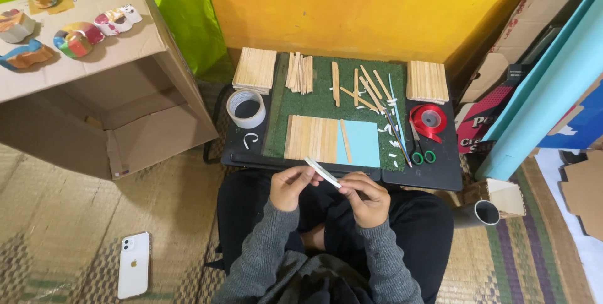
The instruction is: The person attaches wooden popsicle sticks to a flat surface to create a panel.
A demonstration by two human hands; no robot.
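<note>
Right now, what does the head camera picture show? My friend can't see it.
A seated person's left hand and right hand hold a thin white stick between them over their lap. In front lies a black board with a green mat, wooden sticks, a light blue card, tape roll, red ribbon and scissors.

Red ribbon roll (428, 120), light-blue card (360, 143), green mat (320, 100).
</note>
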